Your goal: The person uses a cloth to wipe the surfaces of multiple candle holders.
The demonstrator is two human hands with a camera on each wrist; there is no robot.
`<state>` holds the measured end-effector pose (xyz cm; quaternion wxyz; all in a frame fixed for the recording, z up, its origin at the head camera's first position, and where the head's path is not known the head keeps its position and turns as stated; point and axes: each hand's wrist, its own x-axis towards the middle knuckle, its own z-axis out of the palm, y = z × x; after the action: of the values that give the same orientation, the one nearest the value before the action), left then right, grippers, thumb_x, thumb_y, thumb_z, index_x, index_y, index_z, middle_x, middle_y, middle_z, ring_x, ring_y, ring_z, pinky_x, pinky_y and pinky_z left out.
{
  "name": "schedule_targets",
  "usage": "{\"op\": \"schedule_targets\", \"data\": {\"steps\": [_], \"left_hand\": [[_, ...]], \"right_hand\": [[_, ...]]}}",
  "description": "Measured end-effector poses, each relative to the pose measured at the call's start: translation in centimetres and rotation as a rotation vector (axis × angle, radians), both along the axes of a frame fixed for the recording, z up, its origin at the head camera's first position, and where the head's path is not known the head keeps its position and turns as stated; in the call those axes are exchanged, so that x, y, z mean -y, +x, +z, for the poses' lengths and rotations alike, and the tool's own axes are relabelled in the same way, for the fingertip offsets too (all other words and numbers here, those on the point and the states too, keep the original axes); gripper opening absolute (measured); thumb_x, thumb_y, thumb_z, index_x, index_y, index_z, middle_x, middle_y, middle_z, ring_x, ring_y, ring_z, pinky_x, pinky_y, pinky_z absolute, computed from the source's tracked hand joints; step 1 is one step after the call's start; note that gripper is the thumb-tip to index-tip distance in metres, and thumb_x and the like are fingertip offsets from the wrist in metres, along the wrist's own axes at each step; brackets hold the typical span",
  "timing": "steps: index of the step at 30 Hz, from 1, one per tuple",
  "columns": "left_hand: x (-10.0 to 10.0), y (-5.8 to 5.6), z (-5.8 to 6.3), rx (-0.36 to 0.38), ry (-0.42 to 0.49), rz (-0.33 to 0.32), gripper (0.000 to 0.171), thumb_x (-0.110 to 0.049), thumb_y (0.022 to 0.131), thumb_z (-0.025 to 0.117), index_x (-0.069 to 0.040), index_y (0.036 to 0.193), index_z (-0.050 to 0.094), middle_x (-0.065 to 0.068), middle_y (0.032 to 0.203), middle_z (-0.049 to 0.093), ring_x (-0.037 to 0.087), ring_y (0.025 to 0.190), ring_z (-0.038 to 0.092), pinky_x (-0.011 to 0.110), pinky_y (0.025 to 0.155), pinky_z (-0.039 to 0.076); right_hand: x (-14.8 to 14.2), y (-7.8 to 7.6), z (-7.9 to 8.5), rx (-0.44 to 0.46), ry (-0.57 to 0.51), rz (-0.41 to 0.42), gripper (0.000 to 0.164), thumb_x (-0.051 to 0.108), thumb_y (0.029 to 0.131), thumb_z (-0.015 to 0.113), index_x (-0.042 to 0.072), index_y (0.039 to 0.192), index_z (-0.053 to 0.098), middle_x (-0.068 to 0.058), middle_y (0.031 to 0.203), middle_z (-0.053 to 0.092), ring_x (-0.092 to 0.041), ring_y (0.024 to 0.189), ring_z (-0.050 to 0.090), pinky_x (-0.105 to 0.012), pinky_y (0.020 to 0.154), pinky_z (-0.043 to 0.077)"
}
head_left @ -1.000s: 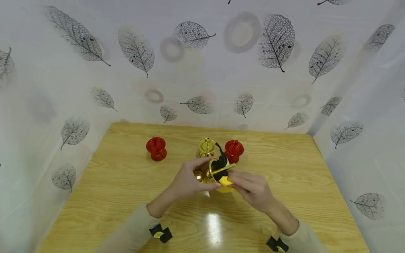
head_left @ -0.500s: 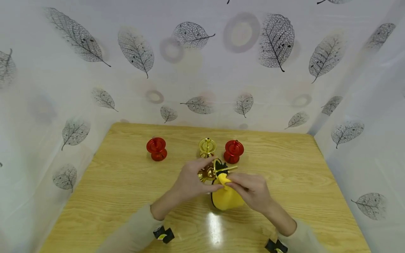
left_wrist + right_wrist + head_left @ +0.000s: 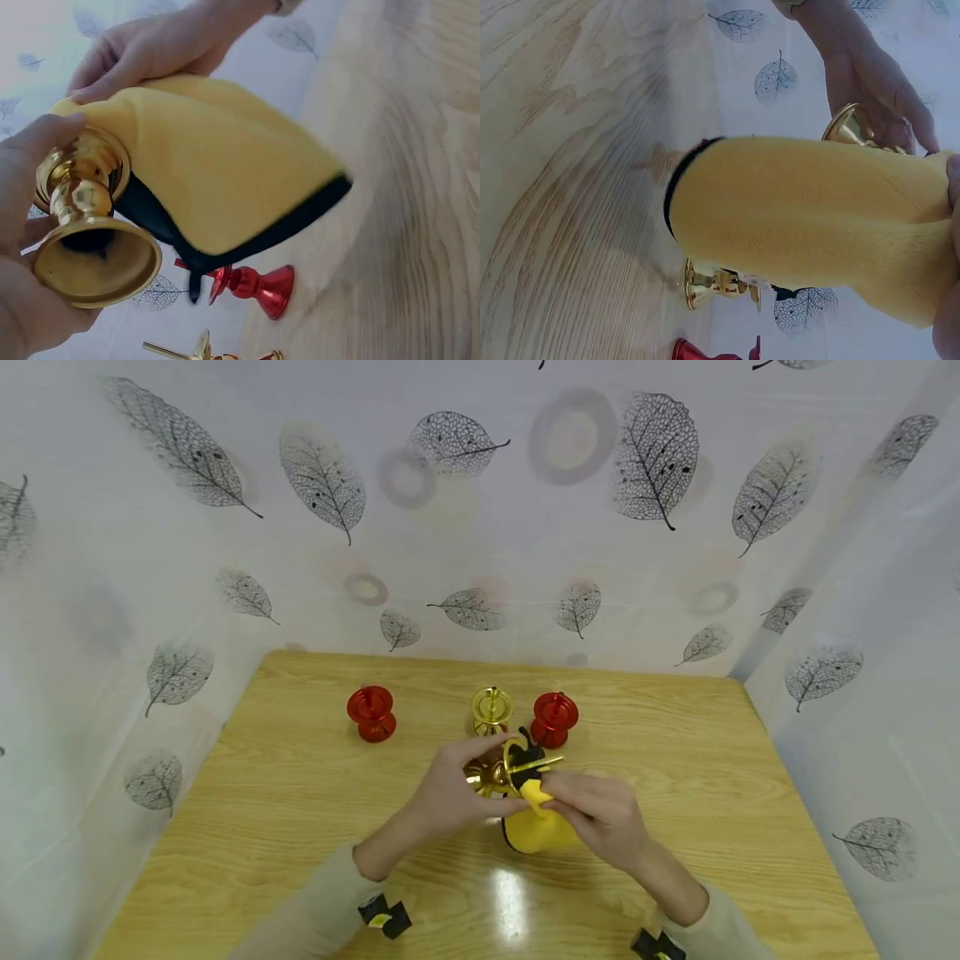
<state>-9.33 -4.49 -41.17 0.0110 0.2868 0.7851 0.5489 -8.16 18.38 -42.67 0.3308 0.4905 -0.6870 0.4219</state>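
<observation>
My left hand (image 3: 444, 787) grips a gold candle holder (image 3: 79, 196) that lies tilted sideways above the table, its hollow base toward the left wrist camera and its thin spike (image 3: 536, 764) pointing right. My right hand (image 3: 600, 814) pinches a yellow cloth (image 3: 802, 210) with a black edge and holds it against the plate end of the holder. Most of the cloth hangs down below the right fingers. In the left wrist view the cloth (image 3: 217, 157) drapes past the holder's plate. The right fingertips are partly hidden by the cloth.
A second gold candle holder (image 3: 492, 708) stands upright behind the hands. One red candle holder (image 3: 554, 718) is just right of it, another red candle holder (image 3: 371, 712) farther left. The wooden table (image 3: 300, 835) meets a leaf-patterned curtain (image 3: 480, 543) at the back and sides.
The yellow cloth has dropped lower and spread out beneath the right hand, then risen slightly. The held candle holder has shifted a little right. The standing holders have stayed put.
</observation>
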Motion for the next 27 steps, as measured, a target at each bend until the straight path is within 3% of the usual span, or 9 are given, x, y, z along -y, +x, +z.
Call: {"op": "schedule_targets", "data": {"steps": [4,8,11,16,19,23,25,27], "left_hand": [[0.4,-0.1,0.5,0.189,0.030,-0.048,0.068,-0.031,0.071,0.087,-0.018,0.132,0.059,-0.002,0.105,0.070,0.012,0.087,0.064,0.026,0.072,0.058],[0.5,-0.2,0.7,0.254,0.049,-0.069,0.065,-0.027,0.072,0.086,-0.022,0.131,0.060,-0.001,0.103,0.070,0.014,0.088,0.065,0.027,0.073,0.059],[0.1,-0.1,0.5,0.164,0.024,-0.042,0.069,-0.030,0.070,0.087,-0.017,0.132,0.060,-0.002,0.102,0.071,0.012,0.086,0.065,0.025,0.072,0.058],[-0.3,0.1,0.1,-0.195,-0.132,0.056,0.077,-0.037,0.067,0.088,-0.008,0.132,0.059,0.001,0.111,0.072,0.009,0.087,0.066,0.020,0.075,0.056],[-0.3,0.1,-0.2,-0.351,-0.197,0.098,0.078,-0.038,0.065,0.089,-0.007,0.130,0.060,0.003,0.112,0.072,0.009,0.088,0.066,0.022,0.078,0.054],[-0.1,0.1,-0.4,-0.409,-0.225,0.136,0.079,-0.038,0.063,0.090,-0.008,0.130,0.061,0.002,0.112,0.072,0.010,0.090,0.065,0.027,0.080,0.054],[0.1,0.3,-0.4,-0.365,-0.209,0.153,0.080,-0.037,0.062,0.091,-0.010,0.131,0.060,0.001,0.114,0.072,0.009,0.092,0.065,0.026,0.081,0.055],[0.3,0.3,-0.3,-0.269,-0.146,0.150,0.079,-0.034,0.062,0.091,-0.012,0.132,0.060,0.000,0.111,0.071,0.009,0.089,0.064,0.024,0.077,0.056]], "right_hand": [[-0.5,-0.3,-0.1,-0.054,0.006,-0.019,0.019,0.011,0.092,0.064,-0.004,0.096,0.073,-0.019,0.091,0.074,-0.027,0.091,0.073,-0.024,0.087,0.057],[-0.7,-0.5,-0.2,-0.041,-0.002,-0.012,0.018,0.011,0.091,0.064,-0.005,0.095,0.073,-0.020,0.092,0.074,-0.026,0.091,0.073,-0.023,0.086,0.057],[-0.5,-0.3,-0.3,-0.023,-0.003,-0.027,0.017,0.011,0.090,0.067,-0.004,0.094,0.073,-0.019,0.089,0.074,-0.026,0.086,0.073,-0.023,0.083,0.058],[0.0,0.6,-0.5,0.127,-0.021,-0.069,0.015,0.010,0.088,0.069,-0.002,0.094,0.074,-0.018,0.085,0.075,-0.013,0.070,0.071,-0.013,0.066,0.055],[0.0,1.2,-0.4,0.267,-0.030,-0.094,0.014,0.003,0.083,0.073,-0.002,0.096,0.074,-0.018,0.086,0.075,-0.006,0.067,0.066,-0.010,0.058,0.050],[-0.6,1.8,0.0,0.437,-0.039,-0.136,0.025,-0.010,0.074,0.075,0.001,0.096,0.075,-0.016,0.087,0.076,0.001,0.073,0.067,-0.011,0.058,0.050],[-1.1,2.0,0.3,0.502,-0.061,-0.150,0.028,-0.014,0.073,0.074,0.002,0.096,0.076,-0.012,0.087,0.076,0.005,0.070,0.063,-0.011,0.056,0.049],[-1.7,2.0,0.4,0.546,-0.099,-0.158,0.028,-0.017,0.073,0.072,0.001,0.095,0.076,-0.008,0.087,0.077,0.003,0.065,0.062,-0.012,0.053,0.048]]}}
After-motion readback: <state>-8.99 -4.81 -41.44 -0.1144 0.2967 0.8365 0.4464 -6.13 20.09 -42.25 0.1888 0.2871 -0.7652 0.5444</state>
